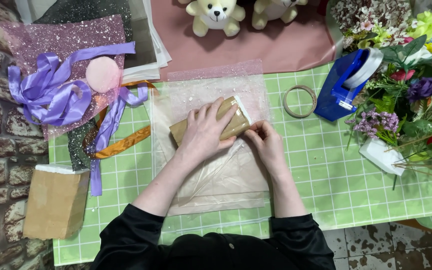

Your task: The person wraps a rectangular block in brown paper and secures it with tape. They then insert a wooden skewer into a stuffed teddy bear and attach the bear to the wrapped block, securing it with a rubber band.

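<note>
The left hand (203,132) lies flat, palm down, fingers spread and pointing up-right. The right hand (267,145) is curled, fingertips pinching beside the left. Both forearms are bare.

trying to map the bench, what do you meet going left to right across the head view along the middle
purple ribbon → pink round puff → left hand on the brown wrapped block → right hand → empty tape ring → blue tape dispenser → artificial flowers
</note>
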